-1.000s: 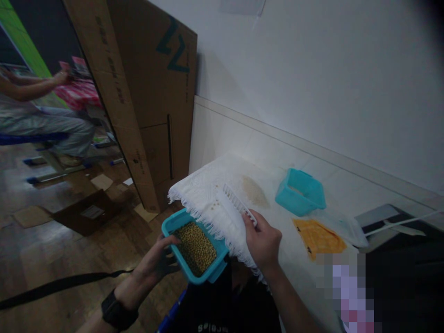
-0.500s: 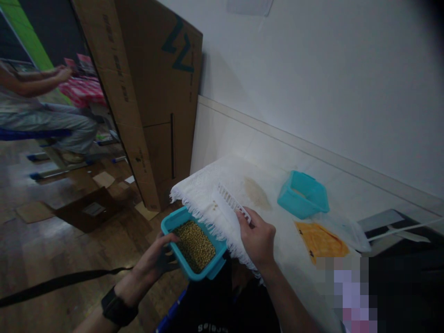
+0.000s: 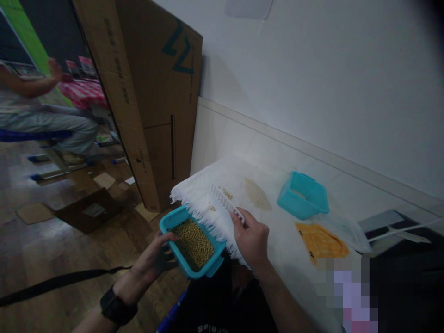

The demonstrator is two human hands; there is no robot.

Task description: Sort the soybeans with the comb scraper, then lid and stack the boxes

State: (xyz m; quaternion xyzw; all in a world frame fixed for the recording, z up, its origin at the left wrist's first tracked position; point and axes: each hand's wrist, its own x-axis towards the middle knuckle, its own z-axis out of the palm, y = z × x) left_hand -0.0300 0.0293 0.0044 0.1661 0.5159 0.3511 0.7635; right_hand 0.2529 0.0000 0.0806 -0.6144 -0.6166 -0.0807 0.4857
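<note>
My left hand [image 3: 160, 252] grips the near-left rim of a teal plastic bin [image 3: 218, 264], thumb over the edge. Yellow beans, like soybeans [image 3: 194, 245], lie inside it. The bin is held against the front edge of a fringed white cloth [image 3: 197, 189]. In my closed right hand [image 3: 251, 236] is a white slotted plastic strip [image 3: 224, 199], held on edge on the cloth. A few loose beans [image 3: 212, 208] lie between strip and bin, and a small cluster [image 3: 227, 193] lies just behind the strip. Farther right on the cloth is a pale beige heap of grains [image 3: 257, 194].
A second teal bin [image 3: 301, 196] stands at the right, beside an orange cloth or bag [image 3: 322, 240] and clear plastic film [image 3: 350, 231]. A tall cardboard box [image 3: 159, 92] rises at the left. Behind it, another person [image 3: 45, 111] sits by a red-checked table. Flattened cardboard [image 3: 86, 210] lies on the floor.
My right hand and the strip have shifted slightly left, and the cluster of beans behind the strip now shows. The left hand and bin have barely moved. The seated person's hand has risen.
</note>
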